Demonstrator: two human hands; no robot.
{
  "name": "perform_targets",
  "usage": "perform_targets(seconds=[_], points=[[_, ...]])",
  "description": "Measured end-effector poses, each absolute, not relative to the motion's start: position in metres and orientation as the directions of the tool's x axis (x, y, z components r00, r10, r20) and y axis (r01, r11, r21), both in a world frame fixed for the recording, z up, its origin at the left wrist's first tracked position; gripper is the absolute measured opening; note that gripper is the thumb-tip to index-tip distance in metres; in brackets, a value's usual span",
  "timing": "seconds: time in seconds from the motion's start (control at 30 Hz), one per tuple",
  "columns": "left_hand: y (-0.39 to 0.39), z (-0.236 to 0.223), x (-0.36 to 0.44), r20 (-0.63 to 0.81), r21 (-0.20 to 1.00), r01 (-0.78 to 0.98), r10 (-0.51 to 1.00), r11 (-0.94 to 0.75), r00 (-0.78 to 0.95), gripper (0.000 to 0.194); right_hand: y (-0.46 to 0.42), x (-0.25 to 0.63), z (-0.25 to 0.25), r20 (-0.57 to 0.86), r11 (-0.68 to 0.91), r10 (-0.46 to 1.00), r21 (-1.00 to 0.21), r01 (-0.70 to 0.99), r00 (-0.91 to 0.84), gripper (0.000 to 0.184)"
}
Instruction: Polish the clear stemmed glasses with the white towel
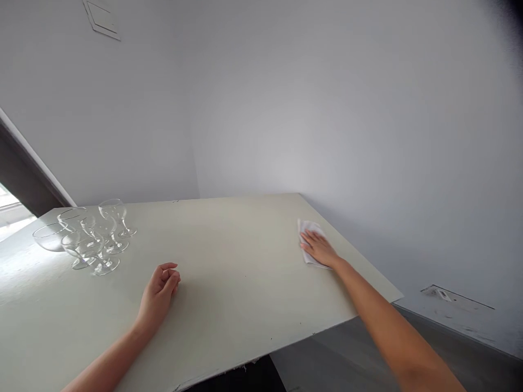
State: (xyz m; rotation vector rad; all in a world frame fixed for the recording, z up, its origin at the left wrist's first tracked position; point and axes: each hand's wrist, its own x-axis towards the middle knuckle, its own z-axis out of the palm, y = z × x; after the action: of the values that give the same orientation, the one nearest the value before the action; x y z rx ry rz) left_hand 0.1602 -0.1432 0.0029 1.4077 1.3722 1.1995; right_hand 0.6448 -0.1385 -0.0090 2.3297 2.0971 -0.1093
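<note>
My right hand (317, 248) lies flat on a folded white cloth (311, 260), its fingers spread and pressing it against the tabletop near the right edge. The cloth shows around the fingers and past the wrist side. My left hand (162, 283) rests over the near middle of the white table (229, 245), its fingers loosely curled in and the thumb close to them. Nothing shows in that hand. To its left stands a group of several clear stemmed glasses (107, 265), upright and close together, overlapping in the view.
Pale walls (327, 109) meet in a corner behind the table. The table's front edge (245, 363) looks rough, with grey floor (343, 359) beyond it. A socket plate (444, 295) sits low on the right wall. Bright light enters by a dark frame (24, 163) at left.
</note>
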Motion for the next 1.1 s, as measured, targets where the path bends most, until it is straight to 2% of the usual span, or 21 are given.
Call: perform_targets(seconds=[0.07, 0.17, 0.33, 0.47, 0.57, 0.63, 0.7, 0.77, 0.87, 0.97, 1.1], points=[[-0.144, 0.004, 0.161, 0.097, 0.972, 0.220, 0.994, -0.085, -0.046, 0.026, -0.161, 0.678, -0.014, -0.046, -0.253, 0.967, -0.026, 0.967, 0.252, 0.066], [-0.144, 0.005, 0.162, 0.098, 0.974, 0.210, 0.995, -0.089, -0.033, 0.026, -0.200, 0.699, -0.022, -0.016, -0.391, 0.920, -0.016, 0.920, 0.391, 0.069], [-0.144, 0.003, 0.166, 0.100, 0.985, 0.144, 0.993, -0.091, -0.056, 0.026, -0.254, 0.679, -0.040, 0.016, -0.428, 0.903, -0.046, 0.903, 0.429, 0.073], [-0.147, 0.004, 0.168, 0.135, 0.987, 0.101, 0.987, -0.126, -0.090, 0.020, -0.267, 0.644, -0.061, 0.133, -0.211, 0.966, -0.090, 0.973, 0.222, 0.075], [-0.149, 0.005, 0.167, 0.138, 0.987, 0.092, 0.986, -0.129, -0.096, 0.019, -0.254, 0.600, -0.066, 0.219, 0.019, 0.976, -0.104, 0.994, 0.004, 0.076], [-0.150, 0.005, 0.166, 0.136, 0.988, 0.083, 0.984, -0.127, -0.114, 0.018, -0.242, 0.562, -0.061, 0.232, 0.185, 0.961, -0.123, 0.975, -0.154, 0.076], [-0.150, 0.006, 0.165, 0.140, 0.989, 0.068, 0.981, -0.131, -0.134, 0.018, -0.229, 0.520, -0.049, 0.179, 0.352, 0.929, -0.150, 0.924, -0.325, 0.072], [-0.149, 0.007, 0.163, 0.148, 0.989, 0.050, 0.976, -0.142, -0.158, 0.017, -0.217, 0.479, -0.034, 0.086, 0.525, 0.850, -0.192, 0.829, -0.519, 0.068], [-0.147, 0.009, 0.160, 0.170, 0.985, 0.024, 0.961, -0.169, -0.217, 0.018, -0.203, 0.422, -0.010, -0.002, 0.724, 0.656, -0.278, 0.631, -0.754, 0.066], [-0.143, 0.009, 0.153, 0.174, 0.985, 0.034, 0.931, -0.172, -0.322, 0.021, -0.194, 0.373, 0.011, -0.051, 0.799, 0.488, -0.375, 0.470, -0.871, 0.068], [-0.135, 0.005, 0.135, 0.175, 0.984, 0.072, 0.832, -0.161, -0.526, 0.030, -0.187, 0.326, 0.027, -0.064, 0.814, 0.302, -0.502, 0.292, -0.951, 0.074]])
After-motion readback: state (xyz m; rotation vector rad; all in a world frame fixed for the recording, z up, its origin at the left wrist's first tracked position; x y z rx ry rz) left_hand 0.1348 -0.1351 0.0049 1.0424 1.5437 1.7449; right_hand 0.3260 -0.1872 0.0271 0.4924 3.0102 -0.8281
